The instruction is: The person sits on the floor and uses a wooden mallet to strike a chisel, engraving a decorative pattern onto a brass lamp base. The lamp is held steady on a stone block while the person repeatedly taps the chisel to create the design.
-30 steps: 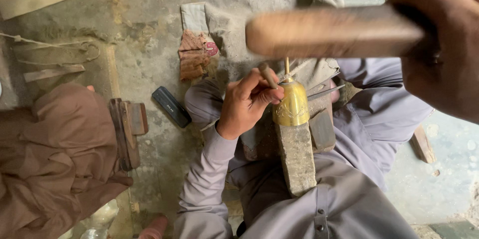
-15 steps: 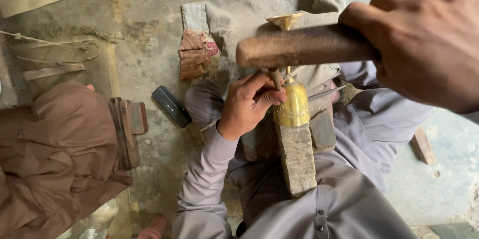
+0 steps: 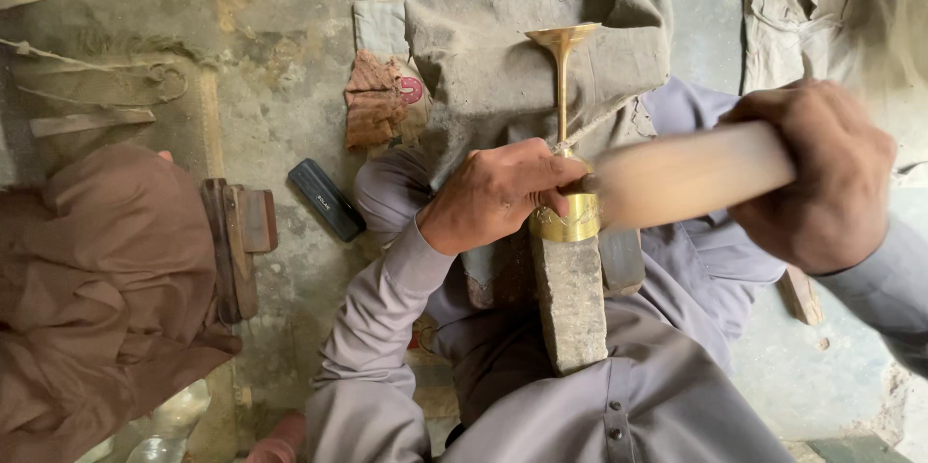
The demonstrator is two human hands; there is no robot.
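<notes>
A shiny brass goblet-shaped piece [image 3: 564,76] with a thin stem and flared foot sits with its cup over the end of a rough stone-grey post [image 3: 570,301] between my knees. My left hand [image 3: 498,194] grips the piece at the stem and cup. My right hand [image 3: 824,173] is closed on the handle of a pale wooden mallet [image 3: 686,173], whose blurred head is down at the brass cup rim [image 3: 570,221]. A grey cloth [image 3: 512,47] lies on the floor under the stem.
Another person in brown clothing [image 3: 92,289] sits at the left beside a small wooden block tool [image 3: 237,245]. A dark flat case [image 3: 326,198] and a reddish rag [image 3: 375,98] lie on the concrete floor. More cloth [image 3: 831,9] is at the upper right.
My right hand has swung the mallet down from high in view onto the brass cup. My left hand has kept its hold on the piece, whose stem and foot now show.
</notes>
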